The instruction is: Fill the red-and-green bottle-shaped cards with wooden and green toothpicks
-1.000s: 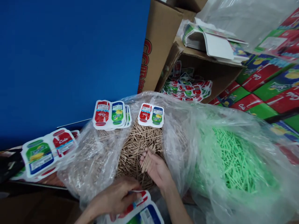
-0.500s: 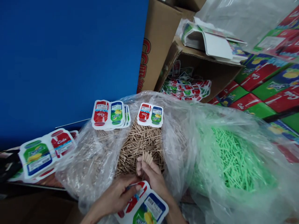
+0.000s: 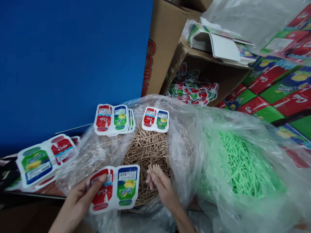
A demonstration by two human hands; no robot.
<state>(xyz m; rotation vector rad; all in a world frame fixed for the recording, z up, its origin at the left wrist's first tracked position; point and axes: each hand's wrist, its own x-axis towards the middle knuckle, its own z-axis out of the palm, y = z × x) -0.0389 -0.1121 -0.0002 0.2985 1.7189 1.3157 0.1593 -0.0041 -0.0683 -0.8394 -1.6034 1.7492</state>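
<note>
My left hand (image 3: 84,197) is closed on a printed card (image 3: 127,187) with a red Cola jar and a green-blue Sprite jar, thumb on top. Closed around a small bundle of thin brown sticks (image 3: 155,169) is my right hand (image 3: 162,187), over the clear plastic bag of loose brown sticks (image 3: 145,145). The sticks' tips poke out above its fingers. At the bag's far edge lies a single card (image 3: 155,119), and left of it a small stack of cards (image 3: 111,119) rests on the plastic.
A second bag holds bright green sticks (image 3: 243,168) at the right. More cards (image 3: 36,165) lie at the left edge. Behind stand a blue panel (image 3: 73,58), an open carton (image 3: 218,71) with a heap of cards inside, and stacked red and green boxes (image 3: 279,84).
My left hand has moved left, away from my right hand, and the card in it now lies flatter, with both jars showing. The right hand has shifted slightly right and down, still gripping its sticks.
</note>
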